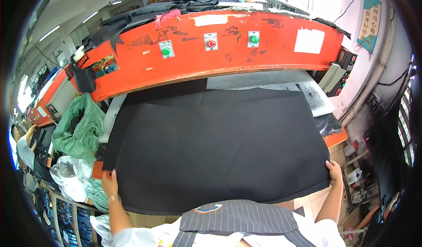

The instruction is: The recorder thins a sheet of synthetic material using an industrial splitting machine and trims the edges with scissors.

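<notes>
Head view: left hand pinches the sheet's near-left corner, right hand grips the near-right corner. Black sheet stretches away from both hands toward the red press, long axis running hand to hand.

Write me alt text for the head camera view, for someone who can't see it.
A person's left hand and right hand grip the near corners of a large black fabric sheet spread flat on the bed of an orange press machine. Green and white bags sit to the left.
</notes>
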Motion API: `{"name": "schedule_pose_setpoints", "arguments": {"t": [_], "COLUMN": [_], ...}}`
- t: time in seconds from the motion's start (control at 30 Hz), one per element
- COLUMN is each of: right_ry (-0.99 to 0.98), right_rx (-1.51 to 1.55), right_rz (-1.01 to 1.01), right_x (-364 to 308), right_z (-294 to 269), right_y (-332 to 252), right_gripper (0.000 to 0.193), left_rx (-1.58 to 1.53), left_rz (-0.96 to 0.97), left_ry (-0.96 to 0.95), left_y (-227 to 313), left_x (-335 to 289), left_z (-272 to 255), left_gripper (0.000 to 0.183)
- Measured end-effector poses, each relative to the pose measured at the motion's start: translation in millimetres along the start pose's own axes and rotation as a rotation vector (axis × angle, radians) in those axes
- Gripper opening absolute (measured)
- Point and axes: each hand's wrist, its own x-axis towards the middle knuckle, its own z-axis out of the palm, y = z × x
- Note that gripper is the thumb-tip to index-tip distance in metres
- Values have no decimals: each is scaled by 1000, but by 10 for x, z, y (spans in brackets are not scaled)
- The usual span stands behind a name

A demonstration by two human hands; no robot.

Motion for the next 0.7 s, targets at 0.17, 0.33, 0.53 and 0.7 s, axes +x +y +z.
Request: {"name": "schedule_pose_setpoints", "arguments": {"t": [0.17, 0.33, 0.53, 0.7], "right_ry": [16, 172, 185, 34], "right_rx": [-90, -864, -966, -619], "right_rz": [45, -275, -462, -723], "right_x": [208, 232, 799, 589], "right_z": [-97, 227, 637, 1251], "right_y": [123, -498, -882, -1138], "right_gripper": [30, 25, 22, 30], "left_rx": [-1292, -1846, -1397, -951], "left_rz": [-932, -605, -315, -442], "left_ry": [-234, -390, -180, 204], "left_y": [-1088, -259, 241, 393], "left_x": [-1452, -1820, -658, -29], "left_z": [244, 143, -307, -631], "left_gripper": [82, 73, 64, 67]}}
